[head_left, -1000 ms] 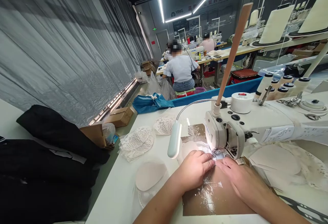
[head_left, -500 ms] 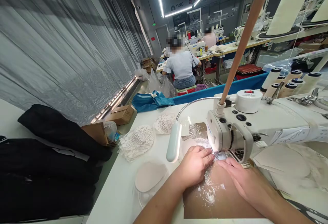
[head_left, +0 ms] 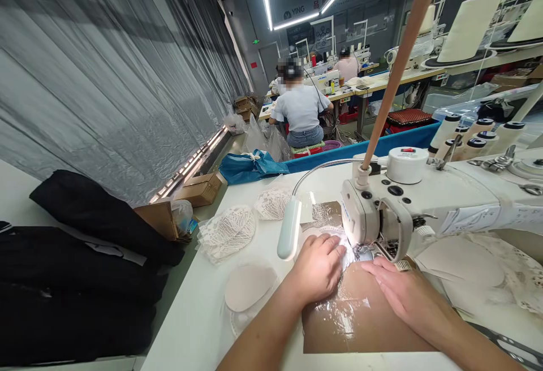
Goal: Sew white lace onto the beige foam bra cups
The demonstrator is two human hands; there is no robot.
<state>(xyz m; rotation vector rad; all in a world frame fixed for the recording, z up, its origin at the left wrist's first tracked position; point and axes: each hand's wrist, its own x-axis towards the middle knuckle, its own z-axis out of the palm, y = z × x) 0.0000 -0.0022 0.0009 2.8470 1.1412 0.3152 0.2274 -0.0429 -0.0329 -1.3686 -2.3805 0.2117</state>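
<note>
A white sewing machine stands on the white table. Under its needle lies a white lace piece on a glossy brown plate. My left hand rests on the lace just left of the needle, fingers curled down on it. To the right of the needle my right hand lies flat, fingers stretched toward the presser foot. A small white lamp on a flexible neck hangs beside my left hand.
Lace cutouts and beige pads lie on the table's left part. Black fabric is piled at far left. Thread cones stand behind the machine. A person in a white shirt sits at a far table.
My left hand has slid a little forward and up along the lace toward the lamp. The right hand has stayed flat beside the needle. The view shifted slightly.
</note>
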